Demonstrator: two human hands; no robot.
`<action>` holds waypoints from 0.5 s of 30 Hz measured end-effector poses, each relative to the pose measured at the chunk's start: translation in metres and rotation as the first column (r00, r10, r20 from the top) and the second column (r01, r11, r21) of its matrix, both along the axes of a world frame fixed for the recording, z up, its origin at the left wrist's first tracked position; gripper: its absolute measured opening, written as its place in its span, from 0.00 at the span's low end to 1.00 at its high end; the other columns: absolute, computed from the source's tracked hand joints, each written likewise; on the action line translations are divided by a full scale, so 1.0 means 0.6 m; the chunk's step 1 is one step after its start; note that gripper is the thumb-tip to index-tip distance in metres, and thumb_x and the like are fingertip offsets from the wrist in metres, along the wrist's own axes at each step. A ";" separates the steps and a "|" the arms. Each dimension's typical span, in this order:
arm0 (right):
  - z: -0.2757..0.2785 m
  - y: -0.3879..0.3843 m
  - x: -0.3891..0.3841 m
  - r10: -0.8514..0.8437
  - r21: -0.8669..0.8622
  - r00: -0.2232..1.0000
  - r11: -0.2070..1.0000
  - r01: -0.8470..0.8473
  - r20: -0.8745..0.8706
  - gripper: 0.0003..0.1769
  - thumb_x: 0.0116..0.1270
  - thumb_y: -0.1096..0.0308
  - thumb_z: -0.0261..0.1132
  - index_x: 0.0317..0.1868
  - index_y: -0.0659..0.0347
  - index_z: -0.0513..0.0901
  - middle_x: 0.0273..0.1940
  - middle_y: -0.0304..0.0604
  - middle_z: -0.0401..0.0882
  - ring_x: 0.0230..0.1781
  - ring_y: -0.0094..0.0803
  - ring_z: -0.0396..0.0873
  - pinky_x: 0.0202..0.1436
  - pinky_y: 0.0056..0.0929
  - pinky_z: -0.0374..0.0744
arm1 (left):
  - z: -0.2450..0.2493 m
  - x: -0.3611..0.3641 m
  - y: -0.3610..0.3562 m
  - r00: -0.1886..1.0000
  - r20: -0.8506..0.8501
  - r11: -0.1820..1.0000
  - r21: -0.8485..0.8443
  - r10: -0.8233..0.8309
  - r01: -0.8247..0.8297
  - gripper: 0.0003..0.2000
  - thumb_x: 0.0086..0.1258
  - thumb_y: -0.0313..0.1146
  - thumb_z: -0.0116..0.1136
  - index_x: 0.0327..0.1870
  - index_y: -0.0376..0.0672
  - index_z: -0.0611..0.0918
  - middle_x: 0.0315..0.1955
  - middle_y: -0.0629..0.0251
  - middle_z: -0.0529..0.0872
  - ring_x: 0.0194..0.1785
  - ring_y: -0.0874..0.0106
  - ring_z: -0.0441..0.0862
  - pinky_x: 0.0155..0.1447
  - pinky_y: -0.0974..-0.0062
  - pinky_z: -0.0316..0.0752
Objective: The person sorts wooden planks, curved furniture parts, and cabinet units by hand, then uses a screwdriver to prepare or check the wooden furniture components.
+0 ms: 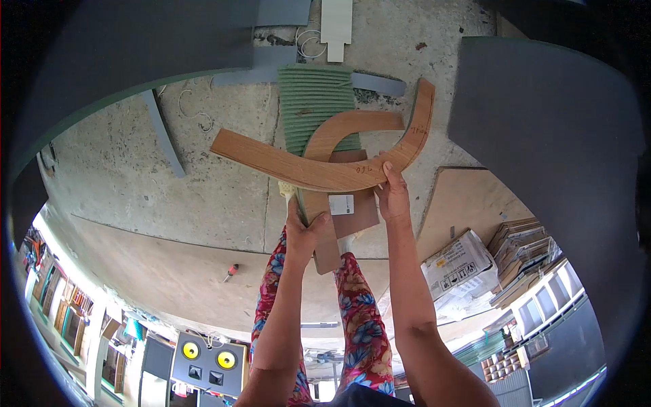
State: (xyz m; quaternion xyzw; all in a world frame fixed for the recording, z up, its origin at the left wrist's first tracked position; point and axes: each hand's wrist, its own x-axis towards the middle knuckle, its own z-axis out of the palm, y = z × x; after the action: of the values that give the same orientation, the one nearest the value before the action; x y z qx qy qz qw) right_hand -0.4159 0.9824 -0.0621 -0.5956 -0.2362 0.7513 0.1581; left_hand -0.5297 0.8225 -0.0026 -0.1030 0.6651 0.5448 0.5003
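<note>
My left hand (306, 227) is closed around the lower part of a curved wooden piece (327, 139), which bends up and to the right. My right hand (393, 190) grips a second curved wooden piece (271, 161), its thumb on the face near some handwritten marks. This second piece lies across the front of the first and hides part of it. Behind both shows a stack of green ridged strips (313, 88), with a brown panel (359, 216) bearing a white label (341, 204) below it.
Large dark panels stand at the left (135, 61) and right (542, 122). A narrow grey strip (165, 136) lies on the concrete floor (224, 156). A red-handled tool (231, 272) rests on a brown sheet (190, 258). A printed white package (461, 264) sits beside stacked cardboard (522, 251).
</note>
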 end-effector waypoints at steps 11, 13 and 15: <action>0.008 0.113 -0.081 -0.224 0.033 0.956 0.972 0.234 -0.191 0.25 0.67 0.54 0.55 0.57 0.65 0.68 0.53 0.49 0.73 0.55 0.40 0.73 0.56 0.38 0.73 | -0.010 0.023 -0.003 0.996 -0.085 0.996 -0.084 -0.003 -0.004 0.23 0.56 0.21 0.59 0.53 0.34 0.67 0.41 0.60 0.78 0.42 0.74 0.77 0.46 0.78 0.74; 0.020 0.177 -0.119 -0.167 0.115 0.970 0.975 0.189 -0.174 0.28 0.68 0.51 0.54 0.57 0.66 0.67 0.51 0.48 0.74 0.52 0.40 0.74 0.54 0.37 0.74 | -0.014 0.030 0.000 0.993 -0.115 0.995 -0.091 0.025 -0.036 0.22 0.55 0.21 0.59 0.52 0.34 0.68 0.39 0.60 0.78 0.41 0.74 0.77 0.44 0.78 0.74; 0.048 0.235 -0.172 -0.113 0.187 0.954 0.968 0.169 -0.278 0.29 0.67 0.50 0.55 0.57 0.66 0.66 0.48 0.48 0.74 0.48 0.41 0.75 0.54 0.37 0.74 | -0.013 0.031 -0.001 0.992 -0.126 0.994 -0.106 0.027 -0.041 0.22 0.55 0.22 0.59 0.52 0.34 0.68 0.38 0.60 0.79 0.40 0.73 0.77 0.43 0.77 0.74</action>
State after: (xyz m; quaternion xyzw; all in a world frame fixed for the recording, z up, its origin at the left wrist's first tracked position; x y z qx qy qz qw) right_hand -0.5189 1.1235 -0.0333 -0.4854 -0.2469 0.7820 0.3032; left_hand -0.5111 0.8220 -0.0107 -0.1073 0.7214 0.5219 0.4424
